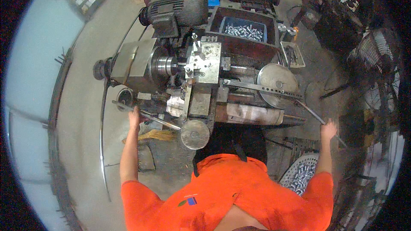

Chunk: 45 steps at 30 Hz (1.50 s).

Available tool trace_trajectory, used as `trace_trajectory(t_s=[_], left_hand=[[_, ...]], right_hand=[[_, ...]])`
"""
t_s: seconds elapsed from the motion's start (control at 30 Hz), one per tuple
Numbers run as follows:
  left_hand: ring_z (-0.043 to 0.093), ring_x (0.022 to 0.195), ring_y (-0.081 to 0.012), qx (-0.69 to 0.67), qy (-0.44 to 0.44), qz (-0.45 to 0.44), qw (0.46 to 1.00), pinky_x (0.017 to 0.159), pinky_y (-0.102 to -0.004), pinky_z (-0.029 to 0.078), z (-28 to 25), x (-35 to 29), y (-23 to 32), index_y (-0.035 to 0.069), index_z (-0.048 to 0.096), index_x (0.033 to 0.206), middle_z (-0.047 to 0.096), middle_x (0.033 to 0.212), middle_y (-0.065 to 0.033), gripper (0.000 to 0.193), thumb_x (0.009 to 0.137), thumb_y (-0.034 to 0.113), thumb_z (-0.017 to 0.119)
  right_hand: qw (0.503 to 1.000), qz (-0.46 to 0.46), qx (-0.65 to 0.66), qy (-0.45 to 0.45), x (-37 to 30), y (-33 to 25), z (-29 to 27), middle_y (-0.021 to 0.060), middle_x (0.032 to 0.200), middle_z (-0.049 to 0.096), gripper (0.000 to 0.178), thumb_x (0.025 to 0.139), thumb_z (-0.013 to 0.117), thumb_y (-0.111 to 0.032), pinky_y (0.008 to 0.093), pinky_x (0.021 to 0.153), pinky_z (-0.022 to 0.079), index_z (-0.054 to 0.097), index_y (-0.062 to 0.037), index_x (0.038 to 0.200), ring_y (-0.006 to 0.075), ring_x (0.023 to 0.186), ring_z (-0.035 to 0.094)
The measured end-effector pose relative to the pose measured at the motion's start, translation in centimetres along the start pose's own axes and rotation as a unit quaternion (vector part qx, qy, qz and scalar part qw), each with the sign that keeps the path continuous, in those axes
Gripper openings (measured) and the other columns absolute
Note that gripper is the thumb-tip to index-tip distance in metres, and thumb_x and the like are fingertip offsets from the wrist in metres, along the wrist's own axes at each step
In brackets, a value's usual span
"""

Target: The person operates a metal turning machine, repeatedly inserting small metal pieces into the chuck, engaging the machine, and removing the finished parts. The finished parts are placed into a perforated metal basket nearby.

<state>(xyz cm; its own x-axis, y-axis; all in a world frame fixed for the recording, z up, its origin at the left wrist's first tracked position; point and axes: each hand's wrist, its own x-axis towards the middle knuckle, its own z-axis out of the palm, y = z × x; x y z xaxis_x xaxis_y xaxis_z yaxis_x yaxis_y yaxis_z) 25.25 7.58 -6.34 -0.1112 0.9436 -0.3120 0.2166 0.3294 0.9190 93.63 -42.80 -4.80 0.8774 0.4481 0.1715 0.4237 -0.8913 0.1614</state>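
Note:
My left hand (135, 118) is closed around a metal lever (162, 122) that runs to a small round disc (195, 134) at the front of a lathe. On the other side, my right hand (329, 129) grips a long rod handle (311, 112). That handle joins a flat bar with a row of holes, which crosses a large round metal disc (274, 75). Between my arms sits the lathe's tool slide with a bright metal block (208, 63). Just left of the block is the round spindle (166, 66). Any workpiece there is too small to make out.
Behind the slide, a dark metal box (274, 30) holds a blue bin of small shiny metal parts (244, 31). A white perforated basket (309, 160) with similar parts stands by my right elbow. An electric motor (188, 9) is at the back; a fan (379, 66) stands far right.

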Motion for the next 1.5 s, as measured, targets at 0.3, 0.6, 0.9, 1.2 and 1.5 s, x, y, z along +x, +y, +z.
trace_trajectory(t_s=[0.3,0.6,0.9,1.2,1.5], left_hand=[[0.063,0.088,-0.0251,0.335,-0.064,0.055,0.938,0.072,-0.0443,0.050,-6.6,4.6,-8.5,0.004,0.056,0.102,0.063,0.089,-0.0133,0.051,0.084,0.051,0.050],[0.063,0.080,-0.0368,0.557,0.099,0.119,0.816,0.070,-0.0465,0.050,0.8,2.4,-16.0,0.004,0.064,0.079,0.063,0.082,-0.0225,0.041,0.079,0.045,0.057],[0.060,0.095,-0.0337,0.660,-0.134,0.097,0.732,0.077,-0.0441,0.049,-1.3,4.5,-14.0,0.010,0.056,0.107,0.061,0.105,-0.0167,0.046,0.079,0.046,0.057],[0.062,0.079,-0.0289,0.490,-0.165,0.026,0.856,0.069,-0.0381,0.049,-7.4,3.4,-13.5,0.005,0.057,0.109,0.064,0.088,-0.0181,0.045,0.082,0.040,0.060],[0.058,0.074,-0.0191,0.410,0.141,0.187,0.881,0.067,-0.0345,0.046,-22.0,-5.1,1.7,-0.002,0.054,0.113,0.063,0.083,-0.0148,0.038,0.086,0.025,0.058]], right_hand=[[0.937,-0.088,0.333,0.062,-12.0,-10.0,0.8,0.0184,0.130,0.045,0.069,0.060,0.062,-0.009,0.0366,0.102,0.031,0.045,-0.0020,0.126,0.0335,0.121,0.042],[0.881,-0.107,0.430,-0.165,-18.3,-14.8,0.5,0.0182,0.083,0.065,0.031,0.062,0.057,-0.006,0.0314,0.071,0.050,0.065,0.0008,0.092,0.0277,0.078,0.065],[0.834,-0.341,0.426,-0.085,-14.0,-22.9,-12.1,0.0164,0.083,0.063,0.036,0.057,0.058,-0.008,0.0365,0.069,0.049,0.063,-0.0009,0.092,0.0329,0.075,0.060],[0.366,-0.685,0.589,0.224,-17.5,-34.4,-39.5,0.0049,0.069,0.054,0.015,0.060,0.059,-0.022,0.0327,0.057,0.042,0.054,-0.0087,0.065,0.0197,0.062,0.052],[0.340,-0.679,0.569,0.317,-21.4,-35.2,-40.9,0.0086,0.073,0.060,0.018,0.074,0.057,-0.015,0.0233,0.047,0.033,0.050,-0.0087,0.059,0.0093,0.050,0.042]])
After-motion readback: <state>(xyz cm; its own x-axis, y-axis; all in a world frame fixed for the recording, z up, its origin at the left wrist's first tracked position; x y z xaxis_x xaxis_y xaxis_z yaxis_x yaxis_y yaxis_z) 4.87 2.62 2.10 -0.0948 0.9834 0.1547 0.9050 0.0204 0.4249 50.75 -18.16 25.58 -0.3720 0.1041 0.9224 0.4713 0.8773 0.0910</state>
